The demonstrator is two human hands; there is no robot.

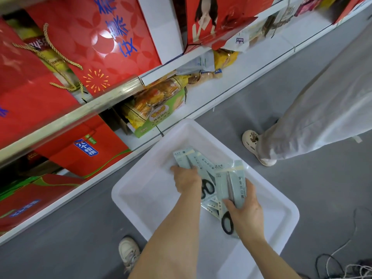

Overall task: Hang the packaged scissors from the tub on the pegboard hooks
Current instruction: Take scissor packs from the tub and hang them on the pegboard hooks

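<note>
Right hand (246, 210) fingers wrapped shut on one pack of scissors (234, 186), lifted a bit over the white tub (145, 194). Left hand (187, 180) fingers curled down onto another pack (184, 156); cannot tell if gripping or just pressing. More packs (209, 198) just under and between both hands, lying in the tub. Probably light, flat and stiff-ish, with slippery plastic fronts and sharp blades inside, so best held by the card edges, top hole left free. Further out from the fingers: shelves (201, 93) with snack bags and red gift boxes, another person's leg (314, 125) to the right. No pegboard hooks in sight.
</note>
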